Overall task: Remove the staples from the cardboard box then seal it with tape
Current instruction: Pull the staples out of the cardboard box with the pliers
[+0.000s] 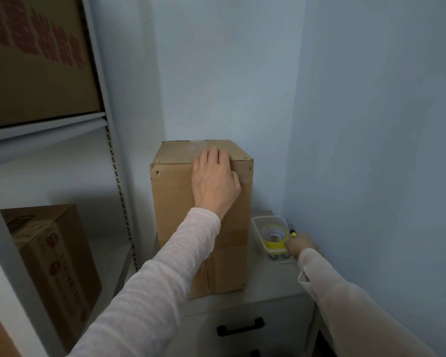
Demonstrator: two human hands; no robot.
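A tall brown cardboard box (175, 217) stands upright on a grey cabinet top (268, 284). Small staples or holes show near its upper corners, and clear tape shines on its top. My left hand (213, 180) lies flat over the box's upper front edge, fingers spread on the top. My right hand (300, 244) is blurred, beside a clear plastic tray (259, 224) that holds a yellow roll of tape (274, 239). A yellow-and-black tool (292, 231) lies just beyond the hand; I cannot tell whether the hand grips anything.
A grey metal shelf (113, 155) rises on the left with printed cardboard boxes (59, 264) on it. Blue walls close in behind and to the right. The cabinet has a drawer with a black handle (240, 327). Small items lie in front of the tray.
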